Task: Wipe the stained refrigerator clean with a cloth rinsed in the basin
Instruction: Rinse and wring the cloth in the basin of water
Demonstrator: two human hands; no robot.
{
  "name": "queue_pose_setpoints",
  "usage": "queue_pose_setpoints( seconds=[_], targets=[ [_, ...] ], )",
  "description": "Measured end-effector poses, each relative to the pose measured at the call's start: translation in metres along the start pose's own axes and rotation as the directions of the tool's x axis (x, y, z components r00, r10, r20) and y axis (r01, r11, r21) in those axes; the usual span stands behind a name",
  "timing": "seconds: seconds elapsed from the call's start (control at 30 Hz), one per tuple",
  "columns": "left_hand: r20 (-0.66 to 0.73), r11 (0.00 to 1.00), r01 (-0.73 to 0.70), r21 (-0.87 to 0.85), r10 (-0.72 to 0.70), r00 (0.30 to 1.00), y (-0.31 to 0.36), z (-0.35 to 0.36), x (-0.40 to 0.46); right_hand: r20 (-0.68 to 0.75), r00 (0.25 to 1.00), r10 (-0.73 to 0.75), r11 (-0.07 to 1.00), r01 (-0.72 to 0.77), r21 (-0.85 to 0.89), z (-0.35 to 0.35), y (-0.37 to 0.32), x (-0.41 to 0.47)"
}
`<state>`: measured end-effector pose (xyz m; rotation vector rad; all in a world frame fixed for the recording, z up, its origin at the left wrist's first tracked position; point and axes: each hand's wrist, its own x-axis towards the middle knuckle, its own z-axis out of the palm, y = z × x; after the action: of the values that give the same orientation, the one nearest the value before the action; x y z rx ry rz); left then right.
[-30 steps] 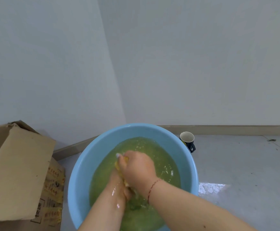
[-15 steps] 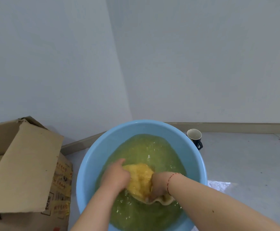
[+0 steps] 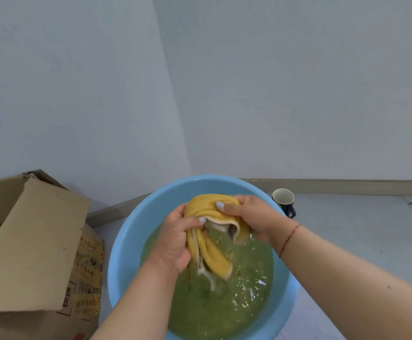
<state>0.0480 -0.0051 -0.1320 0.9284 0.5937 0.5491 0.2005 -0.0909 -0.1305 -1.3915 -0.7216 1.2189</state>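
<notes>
A light blue basin (image 3: 126, 244) stands on the floor, filled with murky green water. Both hands hold a wet yellow cloth (image 3: 212, 251) above the water. My left hand (image 3: 175, 244) grips its left side. My right hand (image 3: 251, 217) grips its upper right part, thumb on top. The cloth's lower end hangs down and touches the water, which is splashing. The refrigerator is not in view.
An open cardboard box (image 3: 30, 244) sits close to the basin's left. A dark mug (image 3: 284, 201) stands on the grey floor behind the basin's right rim. White walls meet in a corner behind. A wet patch lies right of the basin.
The cloth was under the water in both hands a second ago. Both hands have since lifted it up out of the water, and it now hangs dripping above the basin.
</notes>
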Motion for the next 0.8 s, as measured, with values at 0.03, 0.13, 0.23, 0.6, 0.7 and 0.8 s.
queue_pose_setpoints(
  seconds=[0.03, 0.13, 0.23, 0.6, 0.7, 0.8],
  targets=[
    [0.013, 0.994, 0.011, -0.110, -0.010, 1.000, 0.004, 0.008, -0.001, 0.027, 0.999, 0.041, 0.995, -0.044, 0.095, 0.002, 0.016, -0.001],
    [0.003, 0.934, 0.023, -0.357, -0.023, 1.000, 0.006, 0.022, -0.006, 0.214, 0.973, 0.089, 0.956, -0.143, 0.255, 0.020, 0.042, -0.011],
    [0.046, 0.931, 0.096, -0.352, -0.086, 0.995, 0.000, 0.022, -0.007, 0.223, 0.962, 0.158, 0.930, -0.221, 0.295, 0.035, 0.042, -0.023],
    [0.484, -0.086, -0.477, 0.875, 0.195, 0.853, -0.018, -0.045, -0.006, 0.533, 0.740, 0.411, 0.754, -0.604, 0.257, 0.018, 0.029, -0.025],
    [0.536, -0.106, -0.526, 0.844, 0.193, 0.822, -0.013, -0.038, 0.000, 0.408, 0.762, 0.502, 0.859, -0.492, -0.139, 0.019, 0.024, -0.029],
    [0.508, -0.264, -0.494, 0.829, -0.018, 0.861, -0.006, -0.031, 0.002, 0.110, 0.908, 0.405, 0.679, -0.218, -0.701, 0.019, 0.019, -0.029]
  ],
)
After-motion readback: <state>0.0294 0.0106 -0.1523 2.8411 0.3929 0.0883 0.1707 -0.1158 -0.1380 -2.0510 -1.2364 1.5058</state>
